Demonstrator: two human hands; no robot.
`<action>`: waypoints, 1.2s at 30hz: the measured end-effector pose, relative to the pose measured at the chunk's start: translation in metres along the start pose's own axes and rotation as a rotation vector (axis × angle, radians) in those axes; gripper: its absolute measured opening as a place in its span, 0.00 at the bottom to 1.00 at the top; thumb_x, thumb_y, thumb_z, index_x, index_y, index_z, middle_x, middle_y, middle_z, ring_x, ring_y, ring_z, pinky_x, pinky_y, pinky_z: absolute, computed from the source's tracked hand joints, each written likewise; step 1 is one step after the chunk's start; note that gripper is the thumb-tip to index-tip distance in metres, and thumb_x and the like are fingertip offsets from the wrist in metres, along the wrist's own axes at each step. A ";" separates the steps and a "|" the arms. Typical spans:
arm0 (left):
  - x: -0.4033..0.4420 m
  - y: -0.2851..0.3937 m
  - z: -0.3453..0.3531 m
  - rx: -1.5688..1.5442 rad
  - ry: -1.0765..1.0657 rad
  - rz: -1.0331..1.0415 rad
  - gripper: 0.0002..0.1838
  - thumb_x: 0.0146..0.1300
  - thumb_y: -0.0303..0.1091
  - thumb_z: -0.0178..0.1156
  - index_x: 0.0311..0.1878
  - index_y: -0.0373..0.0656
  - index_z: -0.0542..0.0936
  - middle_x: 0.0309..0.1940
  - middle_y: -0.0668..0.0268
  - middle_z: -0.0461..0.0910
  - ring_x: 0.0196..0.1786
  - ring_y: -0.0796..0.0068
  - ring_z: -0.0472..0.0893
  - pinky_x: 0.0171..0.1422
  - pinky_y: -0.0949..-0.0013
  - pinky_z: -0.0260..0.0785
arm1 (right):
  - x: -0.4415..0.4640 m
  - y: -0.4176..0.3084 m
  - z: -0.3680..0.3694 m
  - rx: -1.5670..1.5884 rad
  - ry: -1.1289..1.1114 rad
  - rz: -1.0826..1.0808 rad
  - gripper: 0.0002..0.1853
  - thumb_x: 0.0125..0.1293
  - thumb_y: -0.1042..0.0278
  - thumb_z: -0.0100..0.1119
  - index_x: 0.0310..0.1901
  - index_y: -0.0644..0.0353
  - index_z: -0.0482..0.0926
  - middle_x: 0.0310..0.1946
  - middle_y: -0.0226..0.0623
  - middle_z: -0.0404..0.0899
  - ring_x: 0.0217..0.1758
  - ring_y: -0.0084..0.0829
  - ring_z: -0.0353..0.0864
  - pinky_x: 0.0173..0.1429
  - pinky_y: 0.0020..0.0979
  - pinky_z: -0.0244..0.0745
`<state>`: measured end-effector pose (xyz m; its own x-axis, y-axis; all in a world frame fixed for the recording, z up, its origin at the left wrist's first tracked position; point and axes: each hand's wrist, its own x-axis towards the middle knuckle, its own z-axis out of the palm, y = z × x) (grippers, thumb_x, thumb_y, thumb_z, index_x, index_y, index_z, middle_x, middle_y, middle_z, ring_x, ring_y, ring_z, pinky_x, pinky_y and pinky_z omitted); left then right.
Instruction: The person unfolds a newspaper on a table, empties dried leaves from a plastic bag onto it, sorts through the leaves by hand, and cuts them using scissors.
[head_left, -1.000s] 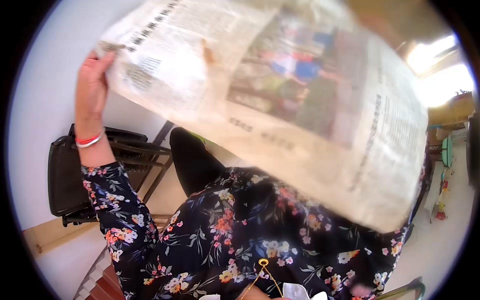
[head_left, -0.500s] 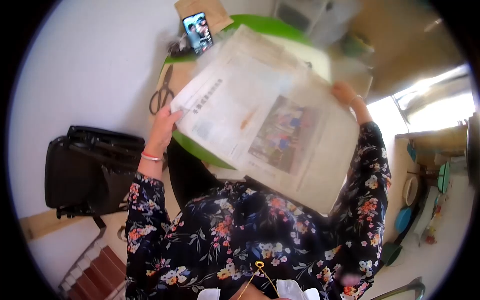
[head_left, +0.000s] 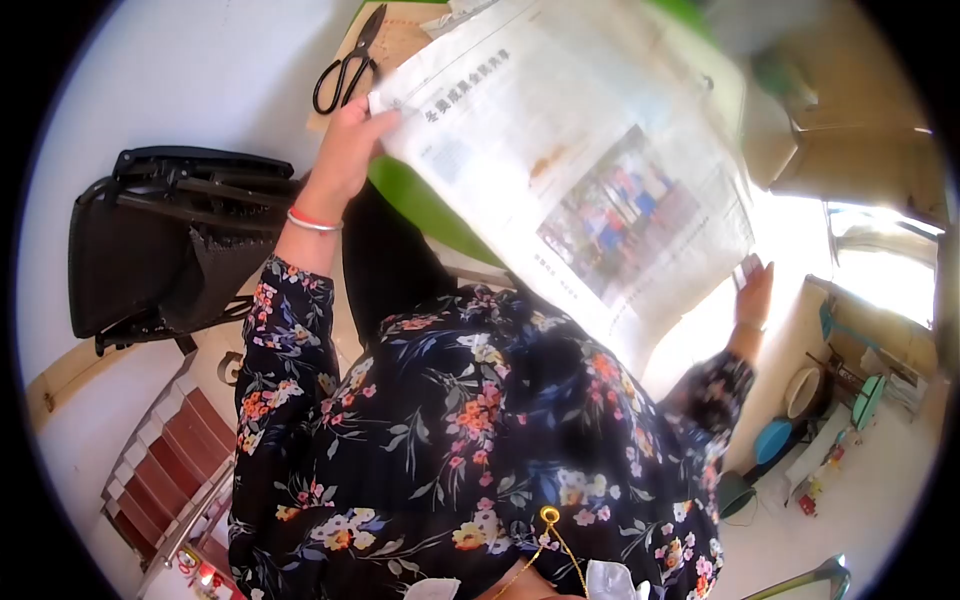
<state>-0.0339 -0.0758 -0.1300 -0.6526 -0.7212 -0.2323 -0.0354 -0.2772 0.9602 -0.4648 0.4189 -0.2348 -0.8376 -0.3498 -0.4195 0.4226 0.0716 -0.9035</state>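
A large newspaper sheet (head_left: 500, 150) with a colour photo is spread out in front of me, tilted above the green round table (head_left: 430, 215). My left hand (head_left: 350, 150) is closed on its left corner, with the thumb on top. At the far right edge, my right hand (head_left: 755, 295) has its fingers closed around the paper's margin; bright light partly washes out that side. Black-handled scissors (head_left: 350, 70) lie just beyond my left hand on a piece of brown paper (head_left: 405, 30). Much of the tabletop is hidden by the newspaper.
To the left, a black folded chair-like frame (head_left: 180, 245) leans by the wall. Reddish-brown stairs (head_left: 180, 450) descend at the lower left. At the right stand a blue basin (head_left: 772, 440), a green basin (head_left: 868, 402) and a cream basket (head_left: 802, 392), beneath a bright window (head_left: 880, 270).
My right hand has moved outward and nearer to me along the newspaper's right side. The view has shifted, and the phone on the table has left the picture.
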 end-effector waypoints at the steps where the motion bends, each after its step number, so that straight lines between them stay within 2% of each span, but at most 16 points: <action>1: -0.001 0.002 0.000 0.006 -0.005 0.004 0.18 0.65 0.27 0.57 0.57 0.30 0.76 0.49 0.60 0.82 0.47 0.73 0.82 0.56 0.70 0.74 | -0.025 0.021 -0.006 0.156 -0.076 0.109 0.38 0.77 0.41 0.33 0.74 0.68 0.51 0.74 0.48 0.55 0.77 0.41 0.53 0.78 0.45 0.51; 3: 0.000 -0.001 -0.004 -0.022 0.015 0.003 0.18 0.65 0.27 0.57 0.56 0.29 0.76 0.49 0.60 0.82 0.47 0.73 0.82 0.56 0.71 0.74 | -0.114 0.016 0.070 0.293 0.160 0.377 0.38 0.76 0.38 0.31 0.71 0.65 0.59 0.73 0.52 0.59 0.76 0.38 0.57 0.79 0.43 0.48; 5: 0.011 -0.012 -0.010 -0.029 0.019 0.004 0.18 0.64 0.26 0.58 0.56 0.29 0.76 0.49 0.60 0.82 0.48 0.73 0.82 0.56 0.71 0.73 | -0.130 0.097 0.021 0.493 -0.358 0.351 0.35 0.75 0.43 0.39 0.70 0.67 0.61 0.67 0.51 0.68 0.69 0.39 0.67 0.76 0.42 0.53; 6: 0.008 -0.002 -0.011 -0.027 0.028 0.004 0.18 0.64 0.26 0.58 0.56 0.29 0.76 0.49 0.59 0.82 0.49 0.72 0.82 0.56 0.70 0.73 | -0.161 0.090 0.054 0.397 -0.272 0.281 0.32 0.74 0.47 0.42 0.67 0.67 0.64 0.63 0.49 0.70 0.66 0.37 0.69 0.73 0.41 0.57; 10: 0.004 0.012 0.007 -0.167 -0.011 0.045 0.18 0.64 0.25 0.57 0.56 0.29 0.76 0.50 0.58 0.81 0.51 0.68 0.81 0.57 0.67 0.73 | -0.222 0.019 0.136 0.098 -0.118 0.101 0.19 0.69 0.66 0.57 0.56 0.69 0.75 0.50 0.42 0.81 0.54 0.32 0.79 0.57 0.35 0.73; 13: 0.017 0.014 0.009 -0.257 -0.004 0.035 0.18 0.64 0.24 0.56 0.57 0.30 0.75 0.52 0.57 0.80 0.53 0.65 0.80 0.59 0.64 0.73 | -0.204 -0.037 0.138 -0.055 -0.109 0.082 0.15 0.67 0.69 0.58 0.51 0.70 0.78 0.44 0.40 0.82 0.46 0.27 0.82 0.47 0.28 0.77; 15: 0.022 0.018 0.009 -0.311 0.000 0.027 0.18 0.65 0.24 0.56 0.58 0.30 0.75 0.52 0.57 0.80 0.53 0.65 0.80 0.59 0.64 0.73 | -0.187 -0.076 0.148 -0.058 -0.055 -0.052 0.15 0.68 0.69 0.56 0.52 0.69 0.77 0.42 0.40 0.83 0.39 0.28 0.84 0.44 0.27 0.79; 17: 0.022 0.019 0.009 0.014 -0.056 0.390 0.19 0.65 0.24 0.55 0.58 0.30 0.74 0.52 0.57 0.80 0.54 0.65 0.80 0.60 0.63 0.72 | -0.173 -0.109 0.161 -0.008 -0.153 -0.187 0.15 0.70 0.68 0.55 0.52 0.69 0.77 0.43 0.41 0.83 0.41 0.30 0.84 0.45 0.29 0.80; 18: 0.020 0.019 0.010 0.011 -0.028 0.391 0.19 0.65 0.24 0.55 0.59 0.30 0.74 0.52 0.57 0.80 0.54 0.65 0.80 0.60 0.63 0.72 | -0.161 -0.118 0.163 -0.001 -0.220 -0.257 0.15 0.71 0.68 0.54 0.52 0.70 0.77 0.43 0.42 0.83 0.41 0.31 0.85 0.46 0.29 0.80; 19: 0.018 0.018 0.011 0.008 0.000 0.393 0.19 0.65 0.24 0.55 0.59 0.30 0.74 0.53 0.57 0.80 0.54 0.65 0.80 0.60 0.63 0.72 | -0.154 -0.119 0.170 0.012 -0.218 -0.272 0.15 0.70 0.67 0.55 0.52 0.70 0.77 0.43 0.42 0.83 0.41 0.31 0.85 0.47 0.29 0.80; 21: 0.025 0.023 0.022 -0.346 0.142 0.065 0.19 0.66 0.25 0.54 0.60 0.31 0.73 0.53 0.57 0.80 0.54 0.66 0.80 0.61 0.64 0.71 | -0.134 -0.112 0.178 -0.017 -0.224 -0.291 0.15 0.69 0.68 0.56 0.52 0.71 0.77 0.44 0.42 0.83 0.42 0.30 0.84 0.48 0.28 0.79; 26: 0.010 -0.004 0.023 -0.383 0.015 0.182 0.20 0.65 0.26 0.55 0.59 0.31 0.72 0.51 0.57 0.80 0.52 0.66 0.81 0.58 0.65 0.73 | -0.146 -0.037 0.169 -0.008 -0.214 -0.047 0.15 0.65 0.75 0.57 0.51 0.71 0.79 0.44 0.39 0.83 0.45 0.29 0.82 0.50 0.28 0.76; 29: 0.001 -0.026 0.027 -0.369 0.134 0.126 0.17 0.66 0.26 0.54 0.56 0.33 0.74 0.50 0.58 0.81 0.50 0.68 0.81 0.53 0.67 0.75 | -0.165 -0.007 0.177 0.042 -0.148 0.032 0.14 0.64 0.75 0.57 0.50 0.70 0.79 0.45 0.38 0.82 0.46 0.28 0.80 0.48 0.26 0.75; 30: -0.004 -0.026 0.031 -0.360 0.151 0.098 0.15 0.65 0.26 0.55 0.55 0.35 0.75 0.49 0.59 0.81 0.46 0.70 0.81 0.48 0.69 0.76 | -0.171 -0.002 0.180 0.034 -0.133 0.056 0.14 0.64 0.75 0.57 0.50 0.70 0.79 0.44 0.37 0.82 0.46 0.28 0.80 0.48 0.26 0.75; 33: -0.007 -0.036 0.034 -0.227 0.175 -0.013 0.14 0.65 0.26 0.56 0.53 0.35 0.76 0.46 0.62 0.81 0.42 0.73 0.81 0.46 0.71 0.74 | -0.184 -0.005 0.185 0.094 -0.110 0.086 0.13 0.65 0.72 0.58 0.49 0.69 0.79 0.43 0.36 0.81 0.46 0.27 0.79 0.49 0.26 0.73; 36: -0.003 -0.052 0.038 -0.038 0.199 0.062 0.12 0.64 0.25 0.57 0.51 0.34 0.78 0.41 0.64 0.81 0.39 0.77 0.80 0.43 0.74 0.72 | -0.174 -0.010 0.186 0.062 -0.042 0.045 0.13 0.66 0.71 0.59 0.49 0.69 0.79 0.43 0.36 0.82 0.47 0.27 0.79 0.50 0.26 0.73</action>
<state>-0.0587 -0.0355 -0.1729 -0.4902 -0.8477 -0.2026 0.0314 -0.2495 0.9679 -0.2589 0.3053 -0.1367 -0.8029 -0.3862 -0.4540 0.4808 0.0305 -0.8763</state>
